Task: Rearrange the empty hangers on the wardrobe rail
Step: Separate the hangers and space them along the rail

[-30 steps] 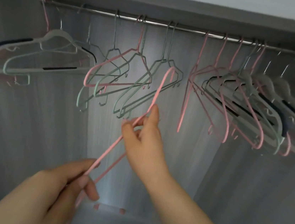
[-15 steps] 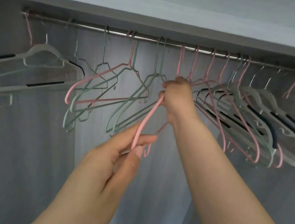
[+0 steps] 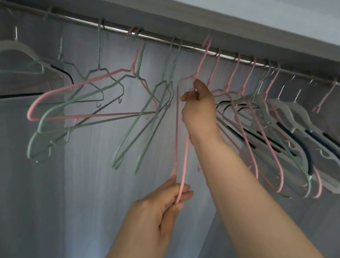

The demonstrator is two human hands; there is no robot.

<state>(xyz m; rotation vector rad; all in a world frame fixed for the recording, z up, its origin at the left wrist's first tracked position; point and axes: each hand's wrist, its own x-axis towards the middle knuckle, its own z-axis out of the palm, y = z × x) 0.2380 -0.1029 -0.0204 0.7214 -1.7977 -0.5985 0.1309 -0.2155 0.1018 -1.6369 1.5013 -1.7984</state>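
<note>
Pink wire hanger (image 3: 185, 163) is pinched at its lower tip by the left hand (image 3: 161, 211) and gripped below its neck by the right hand (image 3: 199, 109). Above the right hand its hook reaches the rail (image 3: 158, 40), green hangers (image 3: 159, 106) hanging just leftward.

Your head-worn wide-angle camera gives the only view. It faces forward and upward into the wardrobe from below the shiny metal wardrobe rail (image 3: 154, 40). The rail crosses the upper part of the frame, sloping down toward its right end. Its left end runs out past the frame's left side, while its right end shows. The pale grey top board (image 3: 200, 14) fills the top and the grey wood-grain back panel (image 3: 93, 183) lies behind. You stand close: your left hand (image 3: 154, 210) and right hand (image 3: 199, 109) come up from the bottom, holding the thin pink wire hanger (image 3: 184, 163) near mid-rail.
</note>
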